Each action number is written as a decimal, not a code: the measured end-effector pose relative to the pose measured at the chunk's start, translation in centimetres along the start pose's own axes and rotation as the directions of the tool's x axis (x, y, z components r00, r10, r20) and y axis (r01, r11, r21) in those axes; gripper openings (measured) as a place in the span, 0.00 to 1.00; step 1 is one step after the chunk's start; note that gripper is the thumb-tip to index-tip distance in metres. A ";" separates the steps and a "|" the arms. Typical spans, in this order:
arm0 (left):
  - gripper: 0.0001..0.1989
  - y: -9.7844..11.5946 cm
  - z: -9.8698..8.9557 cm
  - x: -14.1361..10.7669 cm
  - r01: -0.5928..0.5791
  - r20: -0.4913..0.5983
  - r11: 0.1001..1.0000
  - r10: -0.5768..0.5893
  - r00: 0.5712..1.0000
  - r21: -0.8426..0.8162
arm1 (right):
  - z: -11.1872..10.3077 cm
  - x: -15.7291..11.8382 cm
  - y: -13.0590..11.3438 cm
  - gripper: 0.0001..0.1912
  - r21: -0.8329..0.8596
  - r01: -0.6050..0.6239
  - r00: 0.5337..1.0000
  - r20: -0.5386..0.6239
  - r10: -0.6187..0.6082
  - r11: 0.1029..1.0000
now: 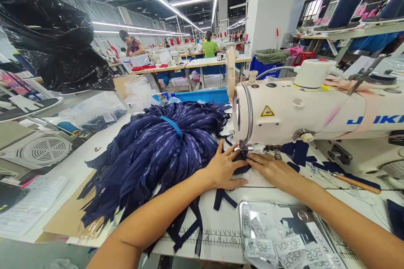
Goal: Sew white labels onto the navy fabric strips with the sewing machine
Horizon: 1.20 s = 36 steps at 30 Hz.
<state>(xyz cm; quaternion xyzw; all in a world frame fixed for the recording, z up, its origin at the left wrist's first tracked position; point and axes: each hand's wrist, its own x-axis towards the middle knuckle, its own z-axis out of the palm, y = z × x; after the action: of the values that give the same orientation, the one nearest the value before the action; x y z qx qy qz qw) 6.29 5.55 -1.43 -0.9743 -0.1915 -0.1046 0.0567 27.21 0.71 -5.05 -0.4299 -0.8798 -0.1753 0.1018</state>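
Observation:
A dark navy fabric piece (242,169) lies under the needle area of a white sewing machine (274,111). My left hand (224,167) rests on the machine bed left of the needle, its fingers spread, with fingertips at the fabric. From the right, my right hand (269,169) lies flat with outstretched fingers, its tips touching the same piece. The presser foot and most of the fabric there are hidden by fingers and the machine head. Beside my left hand is a large bundle of navy lace-trimmed strips (158,147), bound by a blue tie (172,126).
A metal tray (243,218) of printed labels (288,246) sits in front of my right forearm. Navy scraps (299,151) and a wooden-handled tool (356,183) lie right. A printed ruler (214,237) runs along the table's front. Black plastic (53,38) hangs left; people work farther back.

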 end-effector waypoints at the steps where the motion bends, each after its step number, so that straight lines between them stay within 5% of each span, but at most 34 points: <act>1: 0.26 -0.1 -0.1 0.0 -0.009 0.013 1.000 0.009 1.000 0.003 | 0.0 0.0 0.1 0.25 0.008 -0.003 1.000 0.001 0.003 1.000; 13: 0.30 -0.7 -0.1 -0.5 -0.133 -0.009 0.981 0.135 0.991 0.141 | -0.2 0.1 0.2 0.24 -0.035 0.018 1.000 -0.008 -0.018 0.999; 36: 0.31 -0.1 1.0 -0.6 -0.052 -0.038 0.993 0.057 0.998 0.107 | 0.4 0.1 0.9 0.21 -0.018 0.021 0.999 -0.031 -0.021 1.000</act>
<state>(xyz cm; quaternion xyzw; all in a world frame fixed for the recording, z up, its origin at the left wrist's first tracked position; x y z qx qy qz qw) 5.90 5.63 -2.47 -0.9724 -0.1688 -0.1128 0.1151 27.82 1.44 -5.21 -0.4188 -0.8810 -0.1907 0.1100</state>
